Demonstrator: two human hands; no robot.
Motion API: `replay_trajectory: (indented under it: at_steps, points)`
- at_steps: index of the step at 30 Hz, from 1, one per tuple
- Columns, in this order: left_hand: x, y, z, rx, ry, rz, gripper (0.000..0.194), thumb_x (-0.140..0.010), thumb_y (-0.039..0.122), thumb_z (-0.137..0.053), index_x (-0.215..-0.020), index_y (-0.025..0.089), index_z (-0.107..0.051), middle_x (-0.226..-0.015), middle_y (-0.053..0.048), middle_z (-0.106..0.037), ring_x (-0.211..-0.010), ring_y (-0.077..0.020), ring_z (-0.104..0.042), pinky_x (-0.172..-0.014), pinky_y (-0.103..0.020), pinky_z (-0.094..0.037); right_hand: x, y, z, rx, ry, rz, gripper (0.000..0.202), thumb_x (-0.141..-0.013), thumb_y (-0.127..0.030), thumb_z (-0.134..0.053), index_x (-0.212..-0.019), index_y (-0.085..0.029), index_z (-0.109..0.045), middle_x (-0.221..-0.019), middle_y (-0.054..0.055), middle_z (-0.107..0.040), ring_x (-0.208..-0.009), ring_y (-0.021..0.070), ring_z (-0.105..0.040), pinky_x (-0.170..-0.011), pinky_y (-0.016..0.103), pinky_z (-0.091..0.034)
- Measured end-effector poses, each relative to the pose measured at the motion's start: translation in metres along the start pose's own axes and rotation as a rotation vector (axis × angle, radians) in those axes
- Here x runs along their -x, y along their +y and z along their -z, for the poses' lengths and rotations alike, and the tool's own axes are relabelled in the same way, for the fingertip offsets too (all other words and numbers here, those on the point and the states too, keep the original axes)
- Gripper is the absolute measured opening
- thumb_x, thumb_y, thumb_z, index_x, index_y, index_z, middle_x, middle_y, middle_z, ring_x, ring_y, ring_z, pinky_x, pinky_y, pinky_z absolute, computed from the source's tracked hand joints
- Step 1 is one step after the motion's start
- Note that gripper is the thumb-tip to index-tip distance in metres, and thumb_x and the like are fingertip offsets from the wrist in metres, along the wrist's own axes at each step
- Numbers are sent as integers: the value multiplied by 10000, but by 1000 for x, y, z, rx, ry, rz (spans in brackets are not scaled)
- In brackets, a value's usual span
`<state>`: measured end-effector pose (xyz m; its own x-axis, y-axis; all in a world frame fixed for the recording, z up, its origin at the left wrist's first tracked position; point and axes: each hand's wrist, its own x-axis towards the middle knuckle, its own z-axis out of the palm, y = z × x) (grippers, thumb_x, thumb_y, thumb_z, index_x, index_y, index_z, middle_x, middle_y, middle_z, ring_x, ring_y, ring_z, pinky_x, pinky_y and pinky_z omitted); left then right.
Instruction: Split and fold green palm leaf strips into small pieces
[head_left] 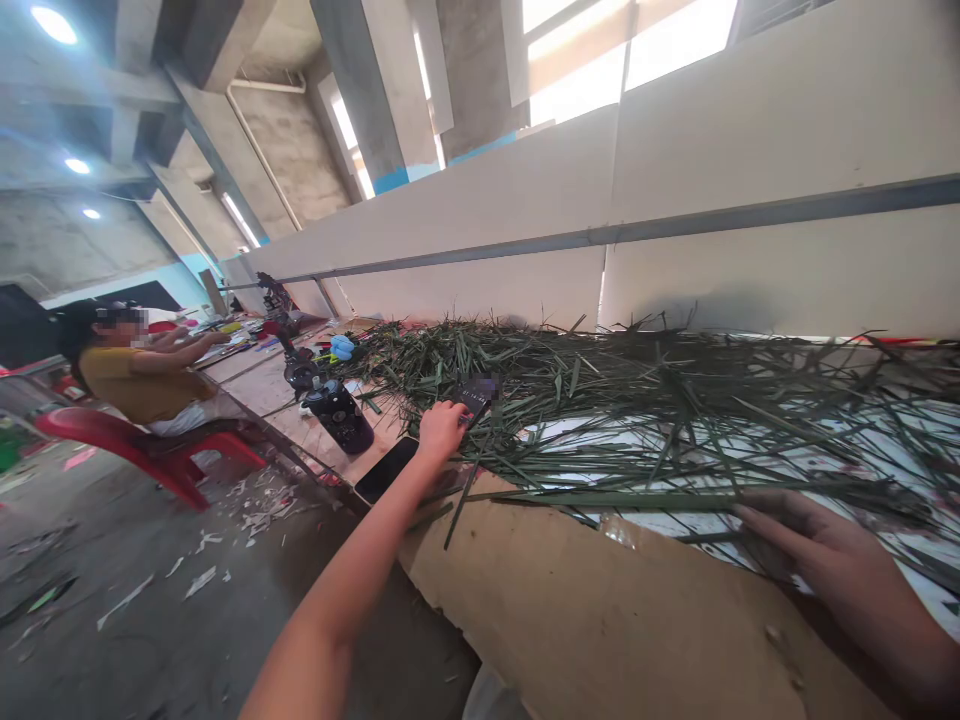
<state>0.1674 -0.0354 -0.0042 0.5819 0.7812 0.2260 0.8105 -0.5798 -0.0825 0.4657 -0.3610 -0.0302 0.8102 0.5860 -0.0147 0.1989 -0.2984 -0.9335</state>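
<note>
From here, my right hand (pixel 832 555) pinches a blade (pixel 645 501) along the cardboard's (pixel 600 610) far edge, perhaps to steady it. My left hand (pixel 442 430) touches the lit phone (pixel 475 398); gripping or not, I can't tell. Leaves (pixel 450 350) heap toward the table's (pixel 309 436) far edge, likely freeing room.

A person (pixel 120 380) sits on a red chair (pixel 90 432) at left; ceiling lights (pixel 54 25) shine upper left.

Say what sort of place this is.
Probably a workshop: green strips heaped along a long table, another person seated at it, and scraps littering the floor.
</note>
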Motion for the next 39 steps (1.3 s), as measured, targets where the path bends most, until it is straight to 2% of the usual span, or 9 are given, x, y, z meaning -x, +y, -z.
replay_trajectory:
  at_steps: [3,5,11,18,26,32,36,39]
  points:
    - [-5,-1,-7,-14,-10,-19,233,-885,291,-594,-1103,262,-673,-1064,-62,-668,-1055,-232,-580,-831,-314,-436,-1,1,0,-66,-87,-111,500,-432,-549,-754,-791,-204,-720,-772,78,-737,-708,279,-654,-540,316,-481]
    - [-8,-1,-10,-27,-12,-30,232,-882,292,-595,-1098,253,-671,-1067,-68,-665,-1065,-238,-576,-830,-323,-434,-2,2,0,-84,-79,-142,509,-419,-542,-759,-801,-208,-716,-765,81,-733,-703,278,-645,-540,318,-476]
    - [-9,-1,-14,-57,-13,-49,240,-879,275,-594,-1106,241,-667,-1085,-77,-660,-1093,-250,-564,-860,-351,-425,-6,6,1,-78,-96,-134,465,-425,-534,-752,-771,-227,-709,-749,85,-733,-710,285,-646,-623,353,-488]
    - [-5,-2,-18,-59,-11,-59,223,-875,271,-608,-1088,228,-657,-1105,-85,-659,-1115,-248,-553,-890,-358,-412,-15,21,4,57,-105,-71,514,-493,-602,-708,-856,-237,-708,-881,65,-756,-860,319,-674,-811,402,-458]
    - [4,-7,-17,-48,-4,-18,200,-871,254,-590,-1053,212,-661,-1055,-78,-687,-1054,-238,-592,-860,-339,-414,-6,10,2,15,-92,-122,531,-457,-580,-711,-850,-224,-706,-810,80,-752,-784,319,-675,-680,375,-487]
    - [8,-10,-14,-47,9,70,226,-895,304,-556,-1066,203,-665,-1034,-86,-690,-1012,-235,-610,-833,-330,-426,-10,19,3,2,-110,-92,541,-495,-599,-726,-883,-223,-711,-824,62,-756,-792,314,-678,-704,371,-488]
    - [1,-5,-17,-52,8,111,244,-900,329,-548,-1074,205,-667,-1052,-93,-689,-1041,-243,-604,-844,-338,-430,-10,15,4,23,-89,-112,541,-439,-582,-736,-840,-218,-720,-821,66,-756,-816,330,-683,-707,369,-494]
    - [-4,-1,-19,-61,12,109,245,-901,312,-537,-1074,195,-666,-1088,-108,-682,-1074,-253,-594,-878,-356,-423,-9,11,4,13,-82,-97,499,-448,-572,-732,-804,-222,-720,-816,68,-752,-807,320,-678,-714,368,-495]
